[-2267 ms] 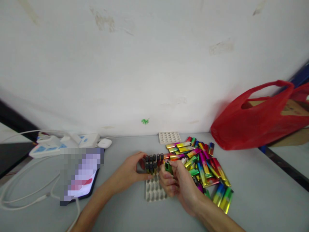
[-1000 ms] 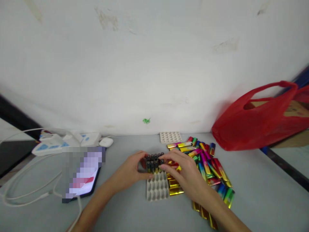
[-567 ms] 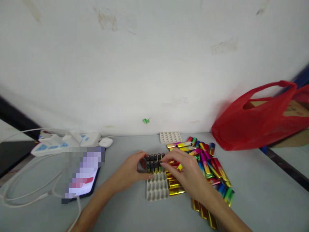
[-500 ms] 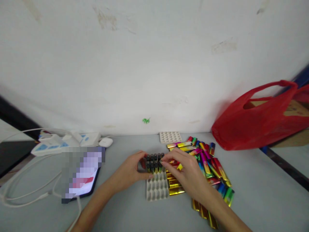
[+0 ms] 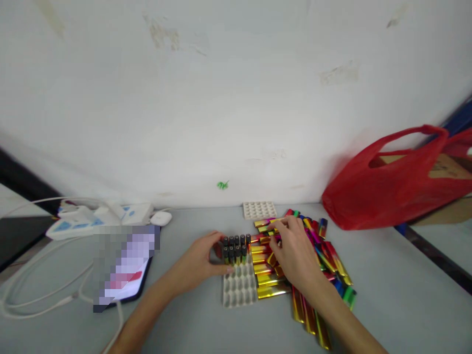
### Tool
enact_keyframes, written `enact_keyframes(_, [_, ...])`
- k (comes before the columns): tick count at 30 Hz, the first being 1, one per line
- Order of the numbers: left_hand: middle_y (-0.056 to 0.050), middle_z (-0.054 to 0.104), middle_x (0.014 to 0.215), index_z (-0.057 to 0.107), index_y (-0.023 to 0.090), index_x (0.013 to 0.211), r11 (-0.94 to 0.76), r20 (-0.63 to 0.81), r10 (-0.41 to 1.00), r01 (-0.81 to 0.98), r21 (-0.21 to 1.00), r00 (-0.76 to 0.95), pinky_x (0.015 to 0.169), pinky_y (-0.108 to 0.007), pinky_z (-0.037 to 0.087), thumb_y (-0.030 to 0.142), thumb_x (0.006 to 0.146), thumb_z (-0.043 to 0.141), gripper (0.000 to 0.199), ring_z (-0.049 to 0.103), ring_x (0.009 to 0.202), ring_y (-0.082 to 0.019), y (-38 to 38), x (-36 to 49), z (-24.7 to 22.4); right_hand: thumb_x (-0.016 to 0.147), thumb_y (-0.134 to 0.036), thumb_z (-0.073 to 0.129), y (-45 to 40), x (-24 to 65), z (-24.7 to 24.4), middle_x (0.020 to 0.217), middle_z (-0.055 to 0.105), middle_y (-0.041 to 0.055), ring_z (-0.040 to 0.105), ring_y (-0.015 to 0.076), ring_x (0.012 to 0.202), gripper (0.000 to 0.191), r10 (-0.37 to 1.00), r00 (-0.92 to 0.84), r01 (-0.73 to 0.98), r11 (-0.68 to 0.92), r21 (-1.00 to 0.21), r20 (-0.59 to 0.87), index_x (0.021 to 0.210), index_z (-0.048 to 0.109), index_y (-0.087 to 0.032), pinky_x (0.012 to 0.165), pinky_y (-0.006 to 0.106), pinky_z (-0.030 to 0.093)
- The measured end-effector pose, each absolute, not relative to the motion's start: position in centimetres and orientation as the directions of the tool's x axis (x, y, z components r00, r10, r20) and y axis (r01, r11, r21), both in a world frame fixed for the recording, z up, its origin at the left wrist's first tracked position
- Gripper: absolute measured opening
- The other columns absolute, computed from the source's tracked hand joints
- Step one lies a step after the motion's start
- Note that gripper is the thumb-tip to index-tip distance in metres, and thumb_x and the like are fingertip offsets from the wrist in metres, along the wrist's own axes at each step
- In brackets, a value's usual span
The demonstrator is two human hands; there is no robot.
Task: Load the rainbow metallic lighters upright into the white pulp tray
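Note:
A pale tray with rows of hollows (image 5: 239,290) lies on the grey table. Two rows of black-topped sticks (image 5: 235,246) stand upright in its far end. My left hand (image 5: 206,258) is beside the tray's left edge, thumb and fingers apart around the rows; whether it touches the sticks is unclear. Right of the tray, my right hand (image 5: 291,246) is over a pile of shiny gold and multicoloured sticks (image 5: 267,280). Its thumb and forefinger are bent towards a stick in the pile; whether they grip it is not clear.
Another pale tray (image 5: 259,210) lies by the wall. To the left are a phone (image 5: 132,265), a power strip (image 5: 81,221), a white plug-like device (image 5: 161,218) and loose white cables. A red bag (image 5: 379,191) with cardboard inside stands at the right.
My right hand has moved right, from the black-topped rows to the shiny pile. The near row's right end now shows four upright sticks. My left hand has stayed in place.

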State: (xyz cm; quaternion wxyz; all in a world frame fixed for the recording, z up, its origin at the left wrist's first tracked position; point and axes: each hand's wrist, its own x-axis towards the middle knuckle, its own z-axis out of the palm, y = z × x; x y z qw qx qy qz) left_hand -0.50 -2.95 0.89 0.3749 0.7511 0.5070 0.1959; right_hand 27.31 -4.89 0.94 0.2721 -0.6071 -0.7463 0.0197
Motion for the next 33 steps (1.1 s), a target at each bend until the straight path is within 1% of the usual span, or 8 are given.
enact_keyframes(4, [0.001,0.070,0.098,0.070,0.020,0.102,-0.207,-0.082,0.906,0.605,0.769,0.415,0.079,-0.031,0.044,0.041,0.077,0.091,0.039,0.062,0.089,-0.024,-2.9,-0.5,0.8,0.094,-0.012,0.071,-5.4,27.0,0.9,0.115,0.059,0.0155,0.055,0.0389,0.116,0.020,0.921,-0.176,0.879,0.306,-0.367,0.347,0.112,0.073,-0.020,0.103,0.057,0.052])
enact_keyframes(7, [0.001,0.070,0.097,0.069,0.020,0.100,-0.204,-0.081,0.908,0.602,0.772,0.411,0.078,-0.031,0.044,0.040,0.076,0.092,0.038,0.062,0.088,-0.024,-2.8,-0.4,0.8,0.097,-0.016,0.072,-5.5,26.8,0.8,0.115,0.058,0.0160,0.054,0.0396,0.115,0.019,0.924,-0.190,0.883,0.309,-0.354,0.332,0.116,0.072,-0.019,0.102,0.059,0.052])
enact_keyframes(9, [0.001,0.070,0.097,0.069,0.020,0.100,-0.202,-0.083,0.909,0.606,0.769,0.409,0.078,-0.031,0.044,0.041,0.077,0.091,0.038,0.062,0.088,-0.024,-2.9,-0.4,0.9,0.098,-0.016,0.072,-5.5,26.8,0.7,0.116,0.057,0.0166,0.054,0.0391,0.115,0.017,0.925,-0.191,0.885,0.307,-0.350,0.329,0.115,0.071,-0.018,0.101,0.058,0.052])
enact_keyframes(13, [0.001,0.070,0.097,0.069,0.020,0.102,-0.205,-0.086,0.906,0.608,0.767,0.414,0.078,-0.031,0.044,0.041,0.078,0.091,0.039,0.062,0.088,-0.024,-2.9,-0.5,0.9,0.098,-0.013,0.070,-5.4,27.1,0.5,0.116,0.056,0.0159,0.054,0.0385,0.114,0.011,0.923,-0.189,0.894,0.302,-0.330,0.334,0.107,0.068,-0.019,0.100,0.056,0.052])
enact_keyframes(19, [0.000,0.071,0.099,0.071,0.020,0.106,-0.202,-0.086,0.906,0.602,0.773,0.414,0.080,-0.031,0.045,0.037,0.077,0.092,0.039,0.062,0.088,-0.024,-2.9,-0.5,0.8,0.093,-0.009,0.068,-5.6,27.0,0.8,0.114,0.055,0.0144,0.054,0.0372,0.111,0.018,0.922,-0.201,0.918,0.295,-0.264,0.330,0.108,0.067,-0.020,0.097,0.053,0.051])
enact_keyframes(26, [0.000,0.071,0.098,0.071,0.019,0.104,-0.200,-0.085,0.908,0.601,0.774,0.411,0.080,-0.031,0.046,0.040,0.077,0.091,0.040,0.062,0.088,-0.024,-2.9,-0.3,1.1,0.092,-0.013,0.071,-5.7,26.6,1.5,0.115,0.055,0.0163,0.053,0.0380,0.113,0.015,0.956,-0.164,0.951,0.219,-0.219,0.244,0.106,0.069,-0.017,0.099,0.052,0.049])
enact_keyframes(29, [-0.001,0.071,0.098,0.072,0.019,0.104,-0.209,-0.083,0.905,0.605,0.768,0.417,0.080,-0.031,0.046,0.043,0.078,0.090,0.040,0.062,0.089,-0.024,-2.9,-0.4,1.0,0.093,-0.018,0.073,-5.7,26.5,1.7,0.117,0.056,0.0160,0.052,0.0382,0.115,0.014,0.959,-0.152,0.962,0.199,-0.185,0.240,0.107,0.072,-0.018,0.100,0.051,0.048])
enact_keyframes(33, [-0.002,0.072,0.100,0.071,0.019,0.106,-0.203,-0.089,0.908,0.616,0.761,0.409,0.081,-0.032,0.047,0.044,0.078,0.089,0.041,0.062,0.089,-0.025,-2.9,-0.4,1.0,0.094,-0.018,0.073,-5.7,26.5,2.0,0.117,0.057,0.0161,0.053,0.0386,0.115,0.013,0.959,-0.158,0.966,0.200,-0.166,0.236,0.107,0.075,-0.019,0.099,0.051,0.048])
